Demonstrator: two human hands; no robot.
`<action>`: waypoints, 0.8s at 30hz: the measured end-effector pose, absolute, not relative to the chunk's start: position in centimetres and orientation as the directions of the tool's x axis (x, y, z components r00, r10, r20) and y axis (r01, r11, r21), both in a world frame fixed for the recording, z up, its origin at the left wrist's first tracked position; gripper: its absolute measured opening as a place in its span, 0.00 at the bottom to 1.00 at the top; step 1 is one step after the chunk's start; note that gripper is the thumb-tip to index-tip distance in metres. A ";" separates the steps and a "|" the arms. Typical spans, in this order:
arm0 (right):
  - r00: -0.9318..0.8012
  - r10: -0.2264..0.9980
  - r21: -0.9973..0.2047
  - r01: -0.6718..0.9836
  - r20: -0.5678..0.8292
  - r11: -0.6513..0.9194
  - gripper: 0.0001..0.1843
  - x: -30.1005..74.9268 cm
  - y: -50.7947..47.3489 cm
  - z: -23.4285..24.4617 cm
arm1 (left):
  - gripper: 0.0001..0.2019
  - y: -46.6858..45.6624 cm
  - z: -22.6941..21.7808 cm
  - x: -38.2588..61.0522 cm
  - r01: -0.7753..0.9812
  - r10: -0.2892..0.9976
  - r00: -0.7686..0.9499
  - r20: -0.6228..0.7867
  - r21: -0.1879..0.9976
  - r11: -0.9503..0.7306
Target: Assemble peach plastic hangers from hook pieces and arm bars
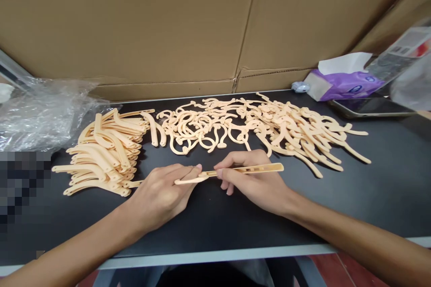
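Between my two hands is a cream plastic hanger piece made of a long slotted arm (266,168) and a slim curved part (188,181) meeting it at the left. My left hand (163,190) is closed on the left end, thumb on top at the joint. Thumb and fingers of my right hand (251,181) pinch the slotted arm near its middle. How the two parts join is partly hidden by the left fingertips. To the left lies a heap of loose hanger arms (101,154); behind my hands are many curved hook-like pieces (202,125).
A larger pile of cream pieces (303,136) spreads to the right. Clear plastic bags (43,112) lie at the left. A purple tissue pack (346,83) and a phone (370,106) are at the back right. Cardboard (151,27) stands behind the black table (215,224).
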State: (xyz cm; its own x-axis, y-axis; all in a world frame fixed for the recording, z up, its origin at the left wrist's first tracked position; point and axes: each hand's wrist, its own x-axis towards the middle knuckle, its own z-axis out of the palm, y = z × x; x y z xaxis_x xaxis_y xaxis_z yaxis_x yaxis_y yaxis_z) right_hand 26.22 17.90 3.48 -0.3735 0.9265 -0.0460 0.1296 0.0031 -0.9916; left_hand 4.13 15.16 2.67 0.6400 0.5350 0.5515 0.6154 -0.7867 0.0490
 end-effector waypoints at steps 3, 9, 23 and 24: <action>-0.373 0.924 -0.994 0.099 -0.084 -0.050 0.03 26.1 18.1 3.7 | 0.10 15.3 2.7 4.1 0.607 0.493 0.644 0.584 0.001 -0.794; -0.421 0.906 -0.994 0.113 -0.042 0.007 0.10 26.9 19.5 4.5 | 0.05 15.3 3.3 4.5 0.660 0.533 0.640 0.554 -0.041 -0.750; -0.583 0.754 -0.601 0.498 0.301 0.625 0.10 29.9 17.4 5.6 | 0.09 14.8 2.6 4.7 0.624 0.648 0.521 0.557 0.269 -0.733; -0.612 0.723 -0.537 0.511 0.320 0.671 0.10 29.8 16.8 5.0 | 0.08 14.7 2.6 4.8 0.628 0.670 0.494 0.554 0.306 -0.716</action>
State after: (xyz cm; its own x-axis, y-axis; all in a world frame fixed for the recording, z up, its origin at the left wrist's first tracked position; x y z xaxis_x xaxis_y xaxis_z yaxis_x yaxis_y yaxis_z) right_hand 29.83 16.83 5.04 -0.6123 0.7230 0.3199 0.5115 0.6708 -0.5371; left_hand 4.85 14.74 2.60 0.4938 0.6702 0.5541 0.6278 -0.7156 0.3060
